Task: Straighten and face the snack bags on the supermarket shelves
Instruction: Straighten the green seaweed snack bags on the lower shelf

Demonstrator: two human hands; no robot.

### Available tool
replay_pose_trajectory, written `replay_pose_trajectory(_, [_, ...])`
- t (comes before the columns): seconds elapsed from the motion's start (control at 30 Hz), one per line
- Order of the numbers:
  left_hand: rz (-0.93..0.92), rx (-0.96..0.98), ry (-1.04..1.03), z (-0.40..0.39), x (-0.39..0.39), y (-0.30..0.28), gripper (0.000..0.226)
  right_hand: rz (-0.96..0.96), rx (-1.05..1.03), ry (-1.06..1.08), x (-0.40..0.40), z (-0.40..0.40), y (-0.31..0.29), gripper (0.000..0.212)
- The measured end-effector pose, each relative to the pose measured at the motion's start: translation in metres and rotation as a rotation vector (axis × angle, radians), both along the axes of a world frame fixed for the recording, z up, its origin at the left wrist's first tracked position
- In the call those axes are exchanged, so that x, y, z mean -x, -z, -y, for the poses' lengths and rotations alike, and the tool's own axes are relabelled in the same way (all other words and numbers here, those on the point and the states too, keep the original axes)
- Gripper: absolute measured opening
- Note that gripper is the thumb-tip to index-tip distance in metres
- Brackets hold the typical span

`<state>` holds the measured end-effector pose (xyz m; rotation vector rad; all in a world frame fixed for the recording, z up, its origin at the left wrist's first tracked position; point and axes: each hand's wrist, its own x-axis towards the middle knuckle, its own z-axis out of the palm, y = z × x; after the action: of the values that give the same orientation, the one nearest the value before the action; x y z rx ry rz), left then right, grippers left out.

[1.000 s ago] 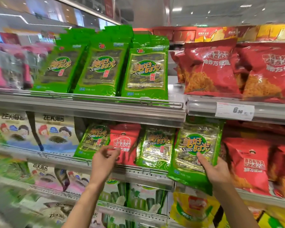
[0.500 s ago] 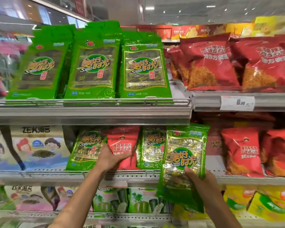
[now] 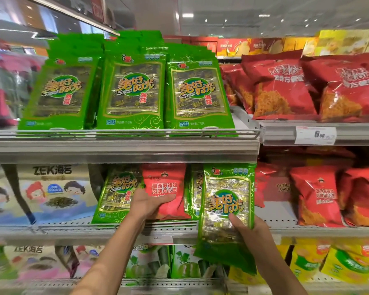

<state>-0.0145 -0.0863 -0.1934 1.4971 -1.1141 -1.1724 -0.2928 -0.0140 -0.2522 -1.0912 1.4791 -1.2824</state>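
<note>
Standing on the middle shelf (image 3: 115, 227), a red foil snack bag (image 3: 168, 188) with white Chinese lettering is gripped by the left hand (image 3: 146, 204). A green seaweed pack (image 3: 227, 209) marked "Sweet Hour" is pinched by the right hand (image 3: 250, 229), held in front of the shelf. "ZEK" pouches (image 3: 51, 188) are seen left; price tag (image 3: 315, 135) reads 6.50. Lower rows are blurred.
</note>
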Motion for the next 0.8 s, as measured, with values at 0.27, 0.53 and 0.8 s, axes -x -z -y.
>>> replay_pose_trajectory(0.27, [-0.080,0.098,-0.095,-0.049,-0.045,-0.013,0.034,0.039,0.013,-0.090,-0.053,0.041,-0.028,0.099])
replay_pose_trajectory(0.53, [-0.031,0.002,-0.291,-0.108,-0.100,0.008,0.036,0.058,-0.030,-0.142,-0.113,0.098,-0.046,0.101])
replay_pose_trajectory(0.8, [0.056,-0.056,-0.297,-0.138,-0.116,0.028,0.032,-0.084,-0.043,-0.189,-0.145,0.112,-0.038,0.080])
